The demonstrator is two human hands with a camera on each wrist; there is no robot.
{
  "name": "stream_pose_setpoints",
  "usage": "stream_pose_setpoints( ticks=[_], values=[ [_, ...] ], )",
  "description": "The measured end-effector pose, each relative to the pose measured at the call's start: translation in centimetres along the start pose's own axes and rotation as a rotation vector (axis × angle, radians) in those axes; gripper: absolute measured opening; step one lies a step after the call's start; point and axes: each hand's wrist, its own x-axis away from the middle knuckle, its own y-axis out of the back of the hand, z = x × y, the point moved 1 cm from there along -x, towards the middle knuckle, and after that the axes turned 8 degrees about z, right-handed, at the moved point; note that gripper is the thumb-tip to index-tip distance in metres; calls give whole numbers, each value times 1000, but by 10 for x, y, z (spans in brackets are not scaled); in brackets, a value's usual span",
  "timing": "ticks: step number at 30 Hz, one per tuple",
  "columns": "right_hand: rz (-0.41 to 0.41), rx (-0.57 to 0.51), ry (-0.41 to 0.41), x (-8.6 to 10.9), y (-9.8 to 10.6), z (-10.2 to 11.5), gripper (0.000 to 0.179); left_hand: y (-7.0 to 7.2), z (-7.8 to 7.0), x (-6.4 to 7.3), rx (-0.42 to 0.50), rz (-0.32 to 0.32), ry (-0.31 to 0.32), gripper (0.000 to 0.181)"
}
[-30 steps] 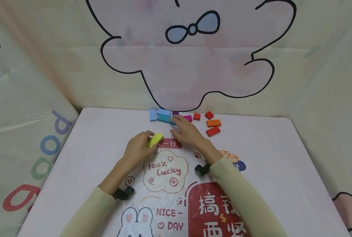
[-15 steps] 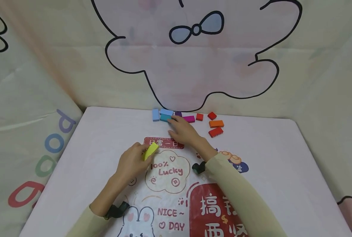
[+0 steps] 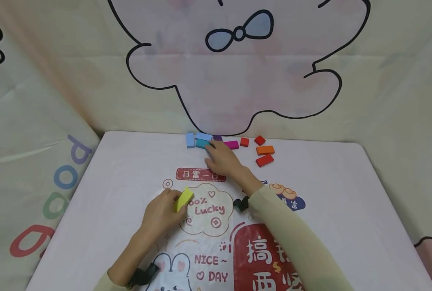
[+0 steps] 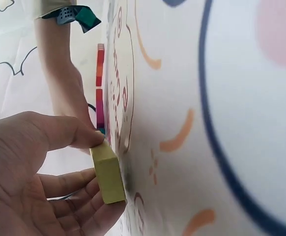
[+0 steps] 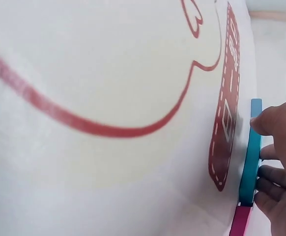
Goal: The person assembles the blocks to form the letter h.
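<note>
A yellow block (image 3: 184,200) is held between the thumb and fingers of my left hand (image 3: 161,212), low over the printed cloud. In the left wrist view the thumb lies on one end of the yellow block (image 4: 108,174), with fingers at its other side. My right hand (image 3: 225,161) reaches to a teal block (image 3: 202,144) at the back of the table. Its fingertips lie at the teal block (image 5: 251,167) in the right wrist view, the thumb across its near side; firm contact cannot be made out. In the head view the hand hides the teal block's right end.
Light blue blocks (image 3: 190,140), a purple block (image 3: 217,138) and a magenta block (image 3: 232,144) stand close by the teal one. Farther right lie red blocks (image 3: 265,160) and an orange block (image 3: 265,150). A fabric wall (image 3: 238,89) rises behind the printed white table (image 3: 329,194).
My left hand has drawn back toward me with the yellow block, away from the row. My right hand has shifted slightly left over the teal block, then stayed there.
</note>
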Motion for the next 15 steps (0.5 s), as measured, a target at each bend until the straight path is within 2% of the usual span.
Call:
stream_pose_setpoints(
  ticks=[8, 15],
  values=[
    [-7, 59, -23, -4, 1, 5, 61, -3, 0, 8, 17, -1, 32, 45],
    [-52, -27, 0, -7, 3, 9, 52, -6, 1, 18, 3, -26, 64, 50]
  ],
)
